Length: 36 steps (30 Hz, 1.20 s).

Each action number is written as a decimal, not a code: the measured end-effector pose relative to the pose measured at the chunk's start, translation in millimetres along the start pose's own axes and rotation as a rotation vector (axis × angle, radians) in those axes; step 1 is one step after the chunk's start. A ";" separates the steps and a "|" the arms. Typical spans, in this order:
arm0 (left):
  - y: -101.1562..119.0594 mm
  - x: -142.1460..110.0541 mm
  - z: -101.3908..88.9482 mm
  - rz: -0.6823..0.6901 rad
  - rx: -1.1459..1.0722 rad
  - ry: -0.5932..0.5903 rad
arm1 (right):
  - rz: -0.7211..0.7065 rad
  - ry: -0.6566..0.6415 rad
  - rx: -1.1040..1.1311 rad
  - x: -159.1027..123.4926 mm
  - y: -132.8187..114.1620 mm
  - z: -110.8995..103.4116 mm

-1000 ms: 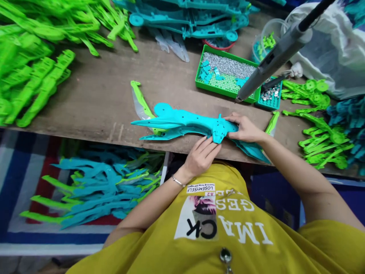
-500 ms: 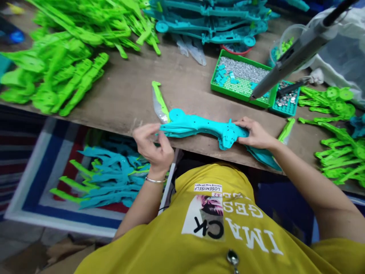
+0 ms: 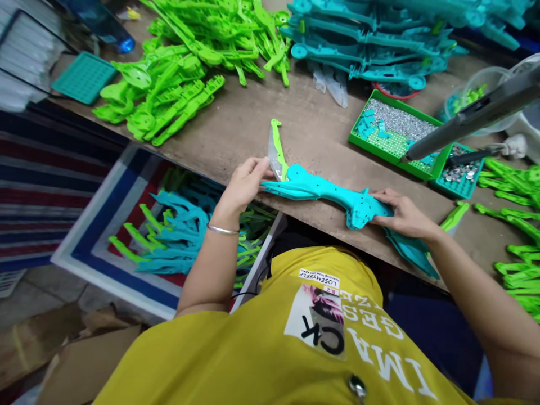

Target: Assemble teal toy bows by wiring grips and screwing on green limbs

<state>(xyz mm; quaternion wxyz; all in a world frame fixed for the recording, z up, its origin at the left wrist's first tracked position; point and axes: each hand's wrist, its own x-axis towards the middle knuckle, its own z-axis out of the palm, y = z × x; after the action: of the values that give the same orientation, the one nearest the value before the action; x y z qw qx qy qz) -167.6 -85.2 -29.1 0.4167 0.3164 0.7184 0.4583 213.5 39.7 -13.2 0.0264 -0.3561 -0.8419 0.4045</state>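
Note:
A long turquoise plastic moulded piece (image 3: 324,190) with small holes and a round disc end lies on the wooden bench (image 3: 236,135), its far end hanging past the bench edge. My right hand (image 3: 403,215) presses down on its wider end and grips it. My left hand (image 3: 244,185) hovers by the disc end, fingers apart, holding nothing. Its fingertips are close to a lime green plastic piece with a clear film blade (image 3: 276,152), which lies just beyond the turquoise piece.
Heaps of lime green parts (image 3: 181,62) and turquoise parts (image 3: 367,42) lie along the bench. A green tray of silver studs (image 3: 394,128) and a hot glue gun (image 3: 476,112) stand to the right. Below the bench edge, finished parts lie on a striped mat (image 3: 126,236).
My left hand has moved up and away from the turquoise piece's disc end towards the green piece. The view has swung, shifting the bench to the right. My right hand stays on the turquoise piece.

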 end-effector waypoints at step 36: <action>71.2 46.2 164.9 0.317 0.700 -1.107 | 0.581 0.388 1.514 -47.6 -80.4 112.1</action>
<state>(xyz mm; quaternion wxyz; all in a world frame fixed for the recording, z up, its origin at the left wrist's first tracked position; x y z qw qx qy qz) -36.8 45.5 -16.1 0.5240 0.7226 0.4502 0.0242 165.2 -97.8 -20.5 0.2977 -0.5086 -0.1976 0.7833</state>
